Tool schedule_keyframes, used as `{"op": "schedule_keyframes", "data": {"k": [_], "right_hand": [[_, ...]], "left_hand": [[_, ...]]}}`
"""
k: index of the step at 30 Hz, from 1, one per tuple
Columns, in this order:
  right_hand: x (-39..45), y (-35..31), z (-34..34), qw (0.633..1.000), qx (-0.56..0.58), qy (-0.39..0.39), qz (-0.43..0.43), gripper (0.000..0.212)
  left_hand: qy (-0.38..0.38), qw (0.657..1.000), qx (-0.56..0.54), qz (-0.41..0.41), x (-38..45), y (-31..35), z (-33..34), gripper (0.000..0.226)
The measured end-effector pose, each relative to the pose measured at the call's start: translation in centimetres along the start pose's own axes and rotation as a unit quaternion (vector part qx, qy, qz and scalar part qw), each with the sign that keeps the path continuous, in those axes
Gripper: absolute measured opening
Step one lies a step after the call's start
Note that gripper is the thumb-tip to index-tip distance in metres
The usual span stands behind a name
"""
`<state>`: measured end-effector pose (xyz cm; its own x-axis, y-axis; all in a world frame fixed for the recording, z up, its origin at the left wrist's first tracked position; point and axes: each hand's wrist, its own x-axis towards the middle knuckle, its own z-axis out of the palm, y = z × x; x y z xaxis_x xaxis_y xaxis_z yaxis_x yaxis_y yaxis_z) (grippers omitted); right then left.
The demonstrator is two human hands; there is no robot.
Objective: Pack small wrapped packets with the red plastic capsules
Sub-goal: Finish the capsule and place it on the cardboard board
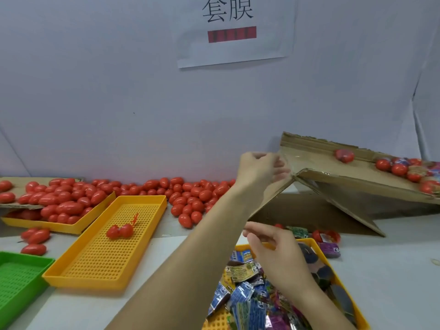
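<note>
My left hand (260, 169) is raised at the upper left end of a sloping cardboard ramp (316, 167), its fingers loose and blurred, with nothing in them. A red capsule (344, 155) lies on the ramp to the right of that hand, and several more capsules (400, 168) are gathered at the ramp's lower right end. My right hand (271, 246) hovers over a yellow tray (338, 270) full of small wrapped packets (242, 298), with its fingers loosely curled and empty. An opened red capsule (119, 231) lies in a second yellow perforated tray (107, 263).
A heap of red capsules (190, 196) runs along the wall, and more fill a yellow tray (59, 226) at the left. A green tray (21, 277) sits at the bottom left. Loose packets (329, 250) and an open capsule (326, 235) lie under the ramp. A paper sign (234, 29) hangs on the wall.
</note>
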<state>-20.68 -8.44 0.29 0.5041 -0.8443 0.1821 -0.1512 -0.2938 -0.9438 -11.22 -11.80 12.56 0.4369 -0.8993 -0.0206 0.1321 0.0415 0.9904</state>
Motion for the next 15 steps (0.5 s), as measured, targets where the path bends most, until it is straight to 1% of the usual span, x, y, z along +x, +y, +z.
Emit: {"op": "schedule_keyframes", "data": {"k": [1, 3, 5, 8, 10, 12, 15], "right_hand": [[0.0, -0.1, 0.0, 1.000, 0.007, -0.004, 0.005, 0.021], [-0.1, -0.1, 0.0, 1.000, 0.000, -0.017, 0.003, 0.020], [-0.1, -0.2, 0.2, 0.999, -0.019, -0.025, -0.007, 0.021], [-0.2, -0.2, 0.4, 0.999, -0.025, -0.032, -0.010, 0.022], [-0.2, -0.2, 0.5, 0.999, -0.031, -0.037, -0.015, 0.022], [-0.3, -0.1, 0.6, 0.998, -0.040, -0.038, -0.018, 0.022], [-0.3, 0.0, 0.6, 0.998, -0.046, -0.039, -0.019, 0.023]], "left_hand": [[0.023, 0.999, 0.023, 0.016, -0.6, -0.9, -1.4, 0.015], [0.075, 0.994, 0.074, 0.041, -1.7, -3.1, -4.4, 0.023], [0.127, 0.980, 0.145, 0.058, -2.7, -5.4, -7.3, 0.025], [0.191, 0.935, 0.290, 0.070, -3.3, -8.3, -11.5, 0.017], [0.228, 0.905, 0.352, 0.074, -3.2, -9.3, -13.8, 0.012], [0.235, 0.883, 0.397, 0.079, -2.6, -9.8, -15.3, 0.010], [0.183, 0.856, 0.473, 0.104, -0.9, -10.2, -15.3, 0.015]]}}
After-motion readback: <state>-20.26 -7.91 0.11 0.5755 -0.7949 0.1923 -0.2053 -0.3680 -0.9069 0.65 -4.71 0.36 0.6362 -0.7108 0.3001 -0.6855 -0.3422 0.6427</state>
